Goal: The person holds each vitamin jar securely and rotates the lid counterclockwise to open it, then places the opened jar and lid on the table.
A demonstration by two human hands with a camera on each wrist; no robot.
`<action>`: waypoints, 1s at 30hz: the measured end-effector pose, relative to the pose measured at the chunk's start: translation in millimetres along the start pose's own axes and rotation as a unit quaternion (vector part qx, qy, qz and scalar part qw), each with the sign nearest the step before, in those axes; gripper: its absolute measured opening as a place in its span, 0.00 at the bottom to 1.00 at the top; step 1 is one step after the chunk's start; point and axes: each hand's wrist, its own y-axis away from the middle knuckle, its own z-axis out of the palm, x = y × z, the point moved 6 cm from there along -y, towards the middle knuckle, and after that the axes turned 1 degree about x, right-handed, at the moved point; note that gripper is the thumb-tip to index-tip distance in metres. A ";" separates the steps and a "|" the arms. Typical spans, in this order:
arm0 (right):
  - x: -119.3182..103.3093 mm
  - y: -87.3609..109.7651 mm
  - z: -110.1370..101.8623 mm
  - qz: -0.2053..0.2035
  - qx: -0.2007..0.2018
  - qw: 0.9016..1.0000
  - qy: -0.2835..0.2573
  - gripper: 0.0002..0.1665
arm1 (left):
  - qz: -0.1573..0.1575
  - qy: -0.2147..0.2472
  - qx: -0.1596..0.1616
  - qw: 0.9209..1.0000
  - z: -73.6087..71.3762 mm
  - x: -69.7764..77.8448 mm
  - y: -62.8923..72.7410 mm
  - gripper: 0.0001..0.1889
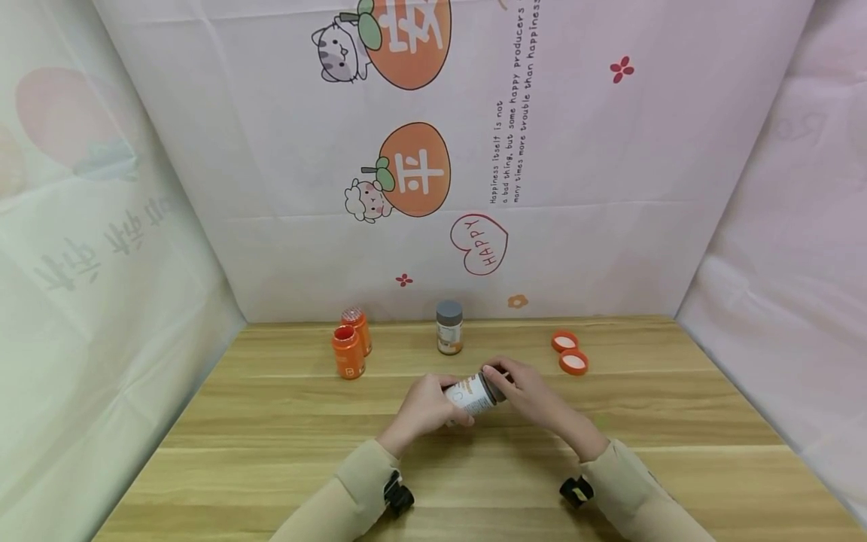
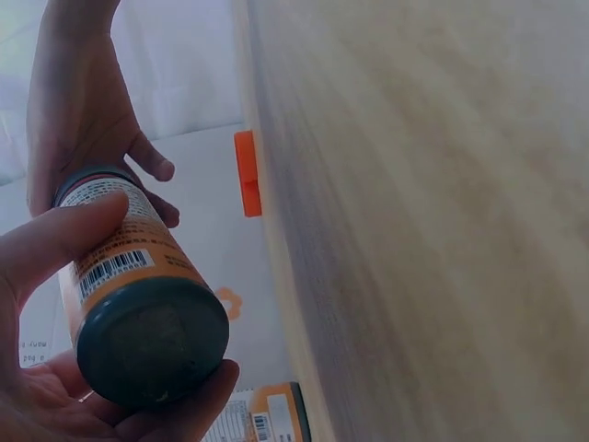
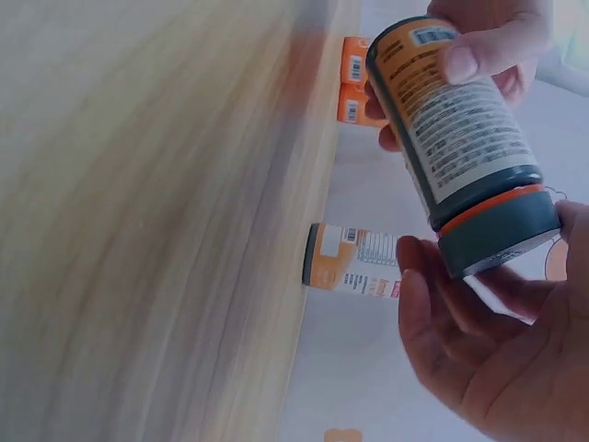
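Observation:
Over the middle of the table, my left hand (image 1: 425,408) grips a supplement bottle (image 1: 469,396) with a white and orange label, round its body. The bottle tilts, its dark base (image 2: 152,339) facing the left wrist camera. At the other end, my right hand (image 1: 533,393) holds the dark grey screw lid (image 3: 500,232) between thumb and fingers. An orange band shows between lid and bottle shoulder in the right wrist view. Behind the hands stands a similar bottle (image 1: 449,335), upright, with its grey lid on.
Two orange jars (image 1: 348,360) without lids stand at the back left, one behind the other. Two orange lids (image 1: 573,362) with white insides lie at the back right. A printed cloth (image 1: 576,226) hangs behind the wooden table (image 1: 271,421), with more cloth at both sides.

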 end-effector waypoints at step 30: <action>12.4 7.1 -0.5 0.137 -0.041 0.981 -0.131 0.35 | 0.016 -0.061 0.054 0.997 -1.9 8.1 0.0 0.33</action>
